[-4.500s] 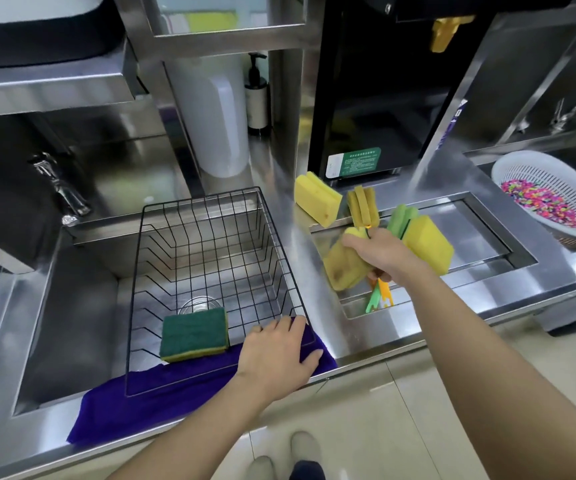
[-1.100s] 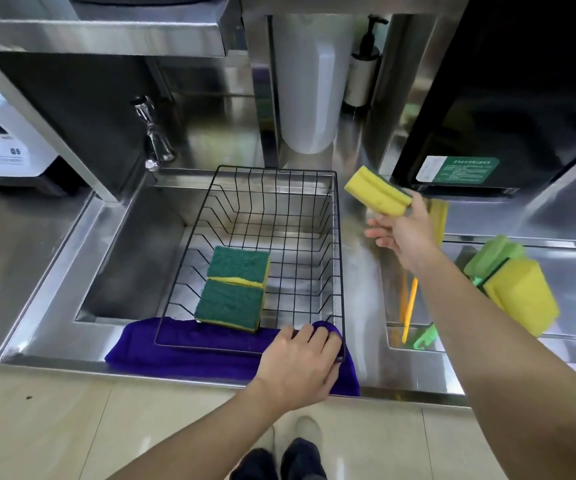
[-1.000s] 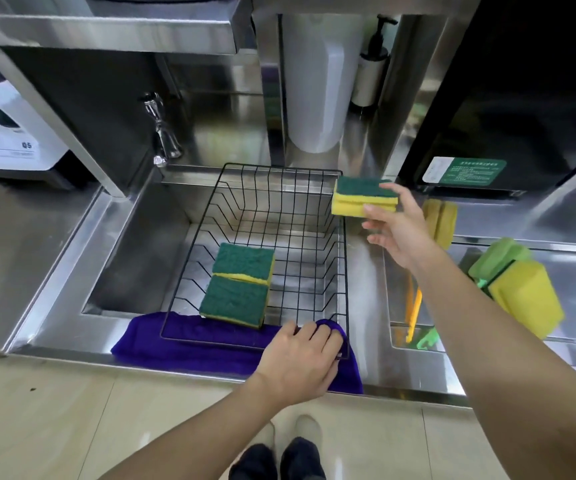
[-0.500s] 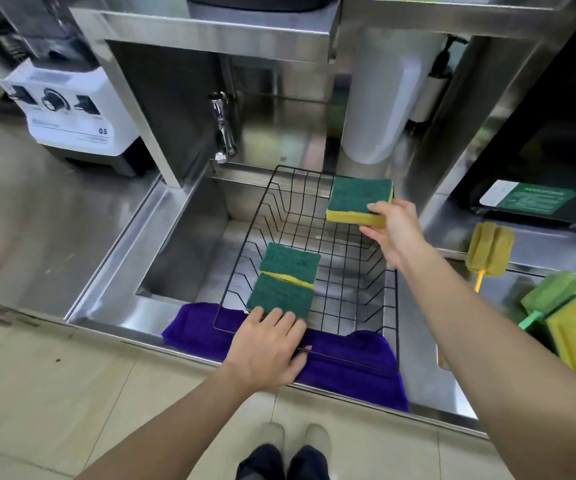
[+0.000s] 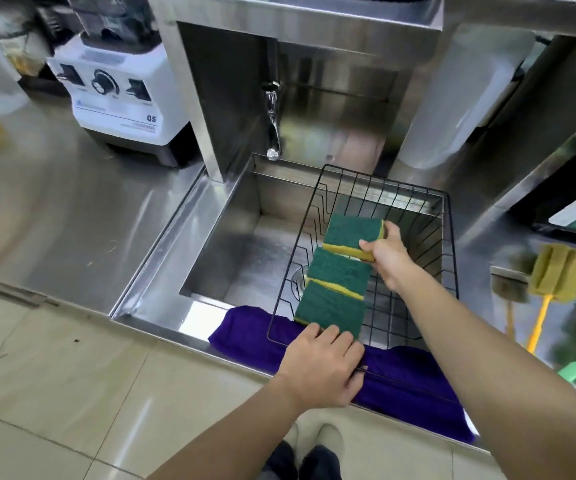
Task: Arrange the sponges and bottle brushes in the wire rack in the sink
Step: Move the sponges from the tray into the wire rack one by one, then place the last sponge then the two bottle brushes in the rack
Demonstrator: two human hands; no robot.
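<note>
Three rectangular foam sponges each show a dark green scouring face over a yellow body. The wire rack is black, a grid of thin lines. The folded cloth beneath it is deep purple. One bottle brush has an olive-yellow foam head on an orange-yellow handle. The steel sink is plain silver-grey.

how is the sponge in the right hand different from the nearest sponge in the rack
The held sponge is pinched at its edge by the right hand at the far end of the row; the nearest sponge lies free at the wire rack front, by the left hand. Both are green-topped with yellow foam beneath.
</note>
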